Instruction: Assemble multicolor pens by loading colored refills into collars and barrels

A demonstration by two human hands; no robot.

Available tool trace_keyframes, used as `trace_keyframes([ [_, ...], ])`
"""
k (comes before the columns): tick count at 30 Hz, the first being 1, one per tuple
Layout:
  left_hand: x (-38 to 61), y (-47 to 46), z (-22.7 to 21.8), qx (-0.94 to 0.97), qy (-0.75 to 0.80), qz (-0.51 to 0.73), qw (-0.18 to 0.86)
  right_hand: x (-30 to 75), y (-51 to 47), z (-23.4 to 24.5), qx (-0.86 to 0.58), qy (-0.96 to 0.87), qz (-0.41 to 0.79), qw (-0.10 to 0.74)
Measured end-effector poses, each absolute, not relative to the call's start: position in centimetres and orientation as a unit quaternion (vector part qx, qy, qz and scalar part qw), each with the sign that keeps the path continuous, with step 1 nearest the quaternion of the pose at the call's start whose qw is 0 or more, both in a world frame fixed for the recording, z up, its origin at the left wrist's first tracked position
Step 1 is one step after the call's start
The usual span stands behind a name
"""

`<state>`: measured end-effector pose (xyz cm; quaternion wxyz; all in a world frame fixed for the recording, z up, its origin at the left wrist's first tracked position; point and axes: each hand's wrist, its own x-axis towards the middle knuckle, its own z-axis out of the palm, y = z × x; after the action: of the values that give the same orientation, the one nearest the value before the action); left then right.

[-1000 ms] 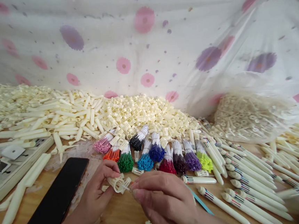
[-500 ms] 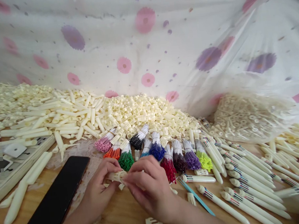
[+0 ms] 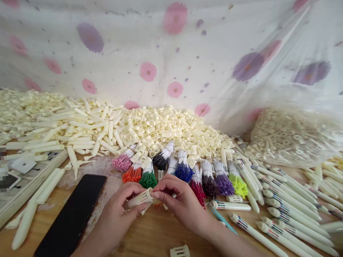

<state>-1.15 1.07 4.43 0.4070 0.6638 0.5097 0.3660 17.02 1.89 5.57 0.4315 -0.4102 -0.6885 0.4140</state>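
Observation:
My left hand [image 3: 114, 211] is closed around a cream slotted pen sleeve [image 3: 139, 199], which lies nearly level with its open end to the right. At that open end, the thumb and fingertips of my right hand [image 3: 178, 202] are pinched together; anything between them is too small to make out. Just beyond my hands lie tied bundles of pen refills with coloured tips, among them orange [image 3: 132, 174], green [image 3: 148, 179], blue [image 3: 183, 170] and red [image 3: 198, 192]. Another slotted sleeve [image 3: 180, 253] rests on the table nearer to me.
A black phone [image 3: 71, 217] lies left, beside a white-framed tray [image 3: 37, 176]. Behind the bundles rises a heap of cream pen parts [image 3: 165, 129]. Multicolour pens [image 3: 259, 237], a light-blue slim tool [image 3: 223, 218] and a clear bag of small parts [image 3: 295, 137] are on the right.
My right hand has drawn slightly back from the sleeve, so its round open end shows more plainly. The whole view has shifted a little.

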Motion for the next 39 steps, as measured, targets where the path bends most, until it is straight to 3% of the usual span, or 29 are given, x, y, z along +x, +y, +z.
trace_keyframes([
  [16,-1.2,1.0,4.4,0.585,0.492,0.357,0.538,18.3,1.4,7.7,-0.362,-0.743,0.470,0.310],
  [29,-1.0,0.9,4.3,0.560,0.489,0.340,0.575,17.5,1.7,6.9,-0.433,-0.627,0.571,0.306],
  [39,-1.1,1.4,4.3,0.504,0.549,0.415,0.523,18.1,3.2,5.8,-0.490,-0.689,0.379,0.376],
])
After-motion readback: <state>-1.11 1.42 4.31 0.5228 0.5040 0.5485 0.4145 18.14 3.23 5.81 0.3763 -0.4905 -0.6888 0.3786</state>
